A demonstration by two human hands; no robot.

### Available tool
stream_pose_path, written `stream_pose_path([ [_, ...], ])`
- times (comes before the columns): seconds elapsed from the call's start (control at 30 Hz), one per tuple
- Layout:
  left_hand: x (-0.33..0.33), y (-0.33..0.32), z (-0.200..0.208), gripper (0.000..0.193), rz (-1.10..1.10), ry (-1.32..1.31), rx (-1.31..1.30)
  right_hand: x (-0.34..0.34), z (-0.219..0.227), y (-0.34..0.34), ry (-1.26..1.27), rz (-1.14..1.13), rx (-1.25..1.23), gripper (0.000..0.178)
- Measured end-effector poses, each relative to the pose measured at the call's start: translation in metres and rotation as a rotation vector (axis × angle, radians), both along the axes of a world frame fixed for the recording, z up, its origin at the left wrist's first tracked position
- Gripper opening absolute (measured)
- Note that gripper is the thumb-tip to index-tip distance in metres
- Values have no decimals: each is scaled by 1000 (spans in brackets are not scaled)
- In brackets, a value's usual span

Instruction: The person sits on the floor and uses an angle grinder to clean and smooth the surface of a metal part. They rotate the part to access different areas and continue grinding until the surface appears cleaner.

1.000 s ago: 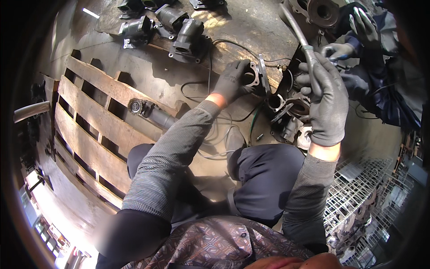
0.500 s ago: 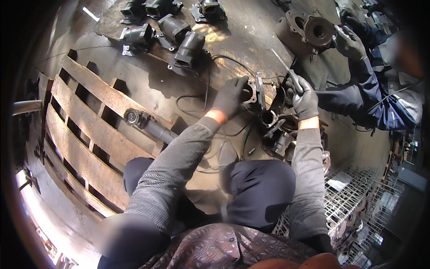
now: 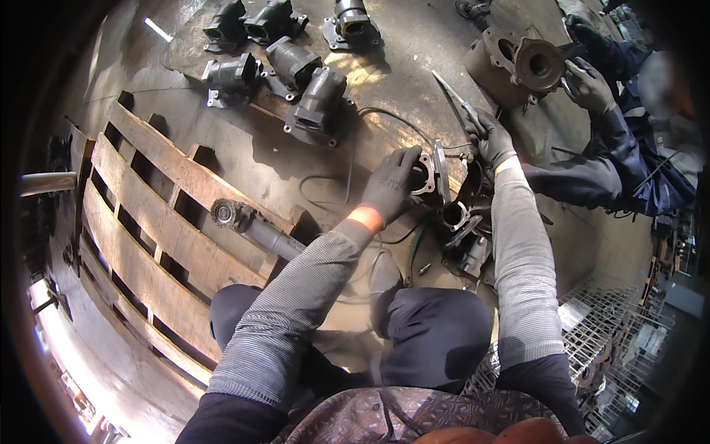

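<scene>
My left hand [image 3: 392,181], in a dark glove with an orange cuff, grips the rim of a flanged metal casting [image 3: 440,172] that stands on edge in front of me. My right hand [image 3: 495,139], gloved too, is closed round a long tapered metal file [image 3: 452,95]. Its tip points up and to the left, away from the casting. Just below the casting lies a smaller part with a round opening [image 3: 455,215], among other dark metal pieces. Some of my left fingertips are hidden behind the flange.
Several dark castings [image 3: 292,63] stand on the floor at the far left. A wooden pallet [image 3: 140,200] lies at left with an angle grinder [image 3: 259,229] by its edge. Cables cross the floor. At right a co-worker's gloved hand [image 3: 589,85] is beside a brown casting [image 3: 510,63]; a wire basket [image 3: 592,318] stands nearer.
The file has swung so its tip points further left, and my right hand has tilted over with it. My left hand still grips the casting. The whole view has shifted slightly.
</scene>
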State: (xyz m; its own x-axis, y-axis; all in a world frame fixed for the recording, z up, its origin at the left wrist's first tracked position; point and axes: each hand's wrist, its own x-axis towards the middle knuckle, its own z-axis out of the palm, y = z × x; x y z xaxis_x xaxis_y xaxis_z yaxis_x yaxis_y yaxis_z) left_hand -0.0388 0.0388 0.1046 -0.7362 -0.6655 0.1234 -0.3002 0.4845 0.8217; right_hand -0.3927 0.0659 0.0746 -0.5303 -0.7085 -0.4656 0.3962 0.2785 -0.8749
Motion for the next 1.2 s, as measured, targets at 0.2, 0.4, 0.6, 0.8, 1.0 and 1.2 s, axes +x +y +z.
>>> stream_pose_path([
  [0.2, -1, 0, -1, 91, 11, -13, -4, -18, -17, 14, 266, -165, 371, 29],
  [0.4, -1, 1, -5, 91, 18, 28, 0, 25, -10, 48, 441, -174, 213, 26],
  [0.6, 6, -3, -3, 104, -38, 20, 22, 128, 4, 97, 613, 236, 60, 36],
  [0.8, 41, -17, 13, 99, -52, -200, 158, 154, 38, 94, 516, 348, 66, 51],
  [1.0, 104, -49, 103, 63, -59, -583, -20, 163, 21, 43, 504, 410, 200, 51],
  [1.2, 217, 5, 220, 57, 374, -245, 66, 192, 42, 55, 741, 386, 96, 31],
])
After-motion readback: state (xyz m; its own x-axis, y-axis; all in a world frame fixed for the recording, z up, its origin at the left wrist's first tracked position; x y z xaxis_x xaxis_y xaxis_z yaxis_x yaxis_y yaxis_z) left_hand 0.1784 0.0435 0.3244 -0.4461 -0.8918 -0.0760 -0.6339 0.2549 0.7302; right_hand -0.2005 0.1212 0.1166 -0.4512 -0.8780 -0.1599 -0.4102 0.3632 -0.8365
